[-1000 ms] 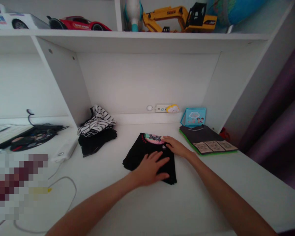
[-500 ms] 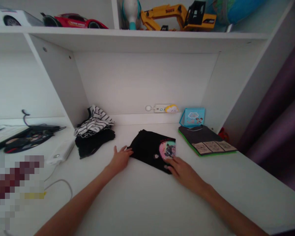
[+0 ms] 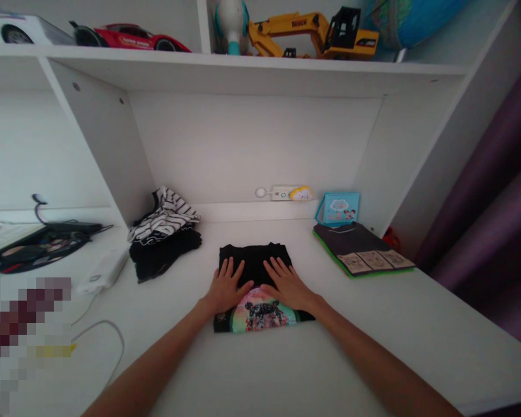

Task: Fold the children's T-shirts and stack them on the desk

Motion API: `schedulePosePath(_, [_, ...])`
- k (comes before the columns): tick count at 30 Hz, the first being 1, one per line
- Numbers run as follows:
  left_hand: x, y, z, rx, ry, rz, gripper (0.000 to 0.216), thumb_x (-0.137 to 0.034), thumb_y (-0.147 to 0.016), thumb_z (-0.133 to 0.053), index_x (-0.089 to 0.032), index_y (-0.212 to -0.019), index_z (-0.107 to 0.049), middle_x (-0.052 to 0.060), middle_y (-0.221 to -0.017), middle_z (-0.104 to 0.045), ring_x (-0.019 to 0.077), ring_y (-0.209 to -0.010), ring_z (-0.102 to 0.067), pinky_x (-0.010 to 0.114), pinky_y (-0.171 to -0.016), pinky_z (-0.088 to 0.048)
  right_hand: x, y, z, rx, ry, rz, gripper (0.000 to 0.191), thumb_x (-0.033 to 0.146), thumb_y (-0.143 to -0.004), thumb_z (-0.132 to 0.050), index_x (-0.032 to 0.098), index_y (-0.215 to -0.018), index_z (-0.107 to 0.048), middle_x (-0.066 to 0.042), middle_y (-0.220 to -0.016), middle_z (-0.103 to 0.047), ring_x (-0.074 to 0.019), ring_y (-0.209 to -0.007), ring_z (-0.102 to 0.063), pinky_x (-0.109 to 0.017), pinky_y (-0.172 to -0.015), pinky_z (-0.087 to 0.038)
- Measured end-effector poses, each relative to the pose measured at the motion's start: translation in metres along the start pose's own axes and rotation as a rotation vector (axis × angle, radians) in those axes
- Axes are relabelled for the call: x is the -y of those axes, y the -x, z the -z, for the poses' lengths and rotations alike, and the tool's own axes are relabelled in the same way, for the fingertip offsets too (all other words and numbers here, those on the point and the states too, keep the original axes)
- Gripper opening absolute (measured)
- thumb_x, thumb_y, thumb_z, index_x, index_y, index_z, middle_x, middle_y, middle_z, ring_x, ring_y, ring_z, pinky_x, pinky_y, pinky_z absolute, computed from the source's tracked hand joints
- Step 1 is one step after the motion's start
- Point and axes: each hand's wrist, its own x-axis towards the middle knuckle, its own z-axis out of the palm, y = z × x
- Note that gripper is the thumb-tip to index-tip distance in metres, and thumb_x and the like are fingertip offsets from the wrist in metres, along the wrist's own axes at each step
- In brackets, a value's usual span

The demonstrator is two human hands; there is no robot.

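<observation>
A folded black T-shirt (image 3: pixel 254 258) with a colourful round print lies flat on the white desk (image 3: pixel 286 370) in front of me. Its print faces me at the near edge. My left hand (image 3: pixel 226 286) rests flat on the shirt's left half, fingers spread and open. My right hand (image 3: pixel 286 284) lies flat on the right half, fingers also stretched out. Both palms press on the cloth just above the print. Neither hand grips anything.
A heap of striped and black clothes (image 3: pixel 162 234) sits to the left. A folded dark shirt with a green edge (image 3: pixel 360 249) and a small blue booklet (image 3: pixel 338 208) lie to the right. Toy cars and a yellow excavator (image 3: pixel 312 32) stand on the shelf above. A white cable (image 3: pixel 108 341) runs at the left.
The shirt has been turned round so its print now faces me. Both hands moved from its corners onto its top and lie flat on it.
</observation>
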Motion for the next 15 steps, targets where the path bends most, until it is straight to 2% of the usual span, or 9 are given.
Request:
schedulePosePath(3, [0.005, 0.0, -0.001, 0.02, 0.011, 0.013, 0.072, -0.064, -0.081, -0.02, -0.019, -0.138, -0.018, 0.015, -0.142, -0.016, 0.0306, -0.13, -0.009, 0.047, -0.099, -0.019, -0.002, 0.0, -0.009, 0.042, 0.002, -0.023, 0.074, 0.066, -0.08, -0.019, 0.022, -0.139, -0.011, -0.008, -0.145, -0.005, -0.0261, -0.131, 0.0, -0.049, -0.102, -0.008])
schedulePosePath(8, [0.009, -0.015, 0.015, 0.089, -0.039, 0.013, 0.066, -0.062, -0.082, -0.02, -0.024, -0.136, -0.023, 0.014, -0.141, -0.023, 0.0339, -0.128, -0.018, 0.061, -0.095, -0.012, -0.005, -0.012, 0.009, 0.14, -0.119, -0.071, 0.075, 0.067, -0.08, -0.016, 0.021, -0.139, -0.015, -0.008, -0.145, -0.01, -0.026, -0.131, -0.007, -0.049, -0.102, -0.011])
schedulePosePath(11, [0.014, -0.035, 0.017, 0.015, -0.067, 0.054, 0.062, -0.055, -0.086, -0.018, -0.02, -0.136, -0.023, 0.012, -0.142, -0.02, 0.0331, -0.129, -0.014, 0.06, -0.095, -0.013, -0.013, -0.032, 0.014, 0.06, -0.098, -0.164, 0.073, 0.064, -0.082, -0.015, 0.018, -0.139, -0.015, -0.009, -0.145, -0.008, -0.0273, -0.131, -0.006, -0.054, -0.099, -0.012])
schedulePosePath(13, [0.02, -0.048, 0.01, -0.021, -0.076, 0.106, 0.065, -0.055, -0.085, -0.018, -0.016, -0.137, -0.022, 0.013, -0.143, -0.015, 0.0331, -0.13, -0.01, 0.058, -0.095, -0.016, -0.017, -0.046, 0.009, 0.015, -0.048, -0.208, 0.071, 0.061, -0.084, -0.018, 0.017, -0.139, -0.014, -0.009, -0.145, -0.005, -0.027, -0.131, -0.003, -0.055, -0.099, -0.012])
schedulePosePath(15, [0.025, -0.056, 0.0, -0.002, -0.06, 0.139, 0.068, -0.057, -0.084, -0.017, -0.015, -0.137, -0.021, 0.012, -0.144, -0.012, 0.0331, -0.13, -0.008, 0.057, -0.094, -0.02, -0.02, -0.056, 0.0, -0.01, -0.026, -0.233, 0.068, 0.058, -0.085, -0.019, 0.017, -0.139, -0.012, -0.008, -0.145, -0.005, -0.0254, -0.132, -0.002, -0.055, -0.099, -0.012])
